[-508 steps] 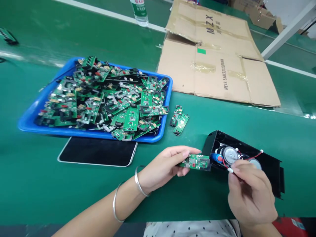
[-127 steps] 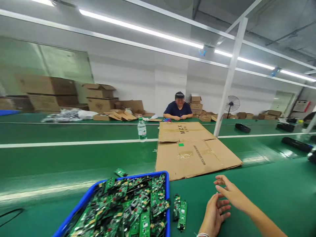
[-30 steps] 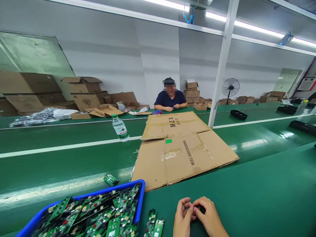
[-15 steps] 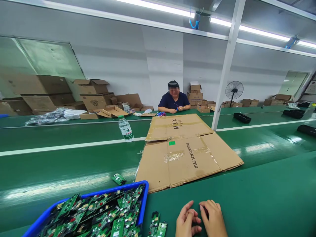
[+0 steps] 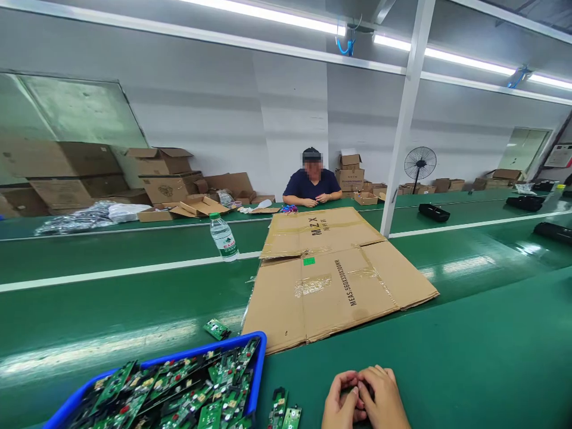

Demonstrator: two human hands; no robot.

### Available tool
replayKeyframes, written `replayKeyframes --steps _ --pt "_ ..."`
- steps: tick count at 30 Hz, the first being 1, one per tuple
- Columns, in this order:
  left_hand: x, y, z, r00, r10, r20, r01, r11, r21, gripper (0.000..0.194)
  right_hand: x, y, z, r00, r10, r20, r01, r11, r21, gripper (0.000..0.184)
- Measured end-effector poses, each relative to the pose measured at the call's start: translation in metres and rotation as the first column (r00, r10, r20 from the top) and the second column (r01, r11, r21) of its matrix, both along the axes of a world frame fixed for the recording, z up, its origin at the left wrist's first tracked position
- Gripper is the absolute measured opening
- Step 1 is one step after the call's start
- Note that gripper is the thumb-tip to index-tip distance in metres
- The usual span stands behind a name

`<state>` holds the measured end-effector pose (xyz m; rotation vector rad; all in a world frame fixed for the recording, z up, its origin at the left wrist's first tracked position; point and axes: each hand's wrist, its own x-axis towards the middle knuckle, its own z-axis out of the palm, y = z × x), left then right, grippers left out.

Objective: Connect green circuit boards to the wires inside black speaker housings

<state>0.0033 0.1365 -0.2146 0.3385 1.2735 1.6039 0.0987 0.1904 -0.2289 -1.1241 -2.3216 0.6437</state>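
At the bottom edge, my left hand (image 5: 342, 402) and my right hand (image 5: 383, 398) rest together on the green table, fingers curled and pressed against each other. Nothing can be made out inside them. Just left of my left hand lie two loose green circuit boards (image 5: 285, 414). Farther left stands a blue tray (image 5: 258, 369) heaped with several green circuit boards. One more board (image 5: 217, 328) lies behind the tray.
A flattened cardboard sheet (image 5: 335, 274) lies ahead on the green belt, with a water bottle (image 5: 224, 237) to its left. A person in a dark shirt (image 5: 311, 185) sits opposite. A white post (image 5: 404, 119) rises at right. Cardboard boxes (image 5: 156, 179) line the far wall.
My hands have drawn closer and are pressed together again. The view has shifted slightly.
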Motion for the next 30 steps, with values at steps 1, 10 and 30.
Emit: replayKeyframes --steps 1,10,30 --pt "0.000 0.000 0.000 1.000 0.008 0.004 -0.008 1.000 0.000 0.034 -0.001 -0.001 0.003 1.000 -0.009 -0.001 0.009 1.000 -0.008 0.019" --pt "-0.003 0.000 -0.002 0.996 0.027 0.080 -0.027 1.000 -0.007 0.035 -0.002 -0.004 0.016 0.999 -0.017 -0.034 0.014 0.997 -0.080 0.019" --pt "-0.006 -0.001 0.002 0.988 0.020 0.152 -0.022 1.000 0.012 0.034 -0.003 -0.008 0.025 0.990 -0.062 -0.126 0.043 0.988 -0.149 0.017"
